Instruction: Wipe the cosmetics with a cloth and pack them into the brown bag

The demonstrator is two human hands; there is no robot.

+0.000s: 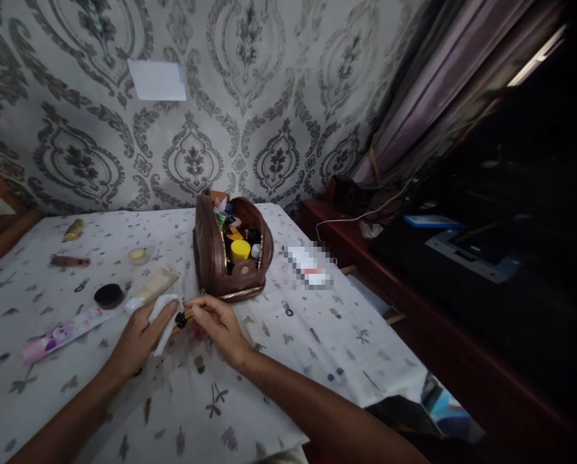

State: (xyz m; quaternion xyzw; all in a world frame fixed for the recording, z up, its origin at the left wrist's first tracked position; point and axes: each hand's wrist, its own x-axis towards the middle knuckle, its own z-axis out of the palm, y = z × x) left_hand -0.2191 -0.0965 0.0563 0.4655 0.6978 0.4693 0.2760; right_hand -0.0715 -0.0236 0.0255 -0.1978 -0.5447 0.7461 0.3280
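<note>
My left hand (140,338) is closed on a white cloth or tissue (158,328), just in front of the bag. Between the two hands is a small black-and-gold item (180,318), pinched by the fingers of my right hand (220,330); its exact kind is too small to tell. The cloth lies right beside it. Beyond my hands, a brown cosmetic bag (208,254) stands unzipped. Inside it are a yellow-lidded jar (240,249) and several small items.
Left of the bag lie a cream tube (155,283), a black round jar (109,296), a pink-and-white tube (66,335), a small pale jar (138,256), a reddish-brown item (69,260) and a gold item (73,230). A pixelated white object (312,265) lies right, near a dark red desk (336,225).
</note>
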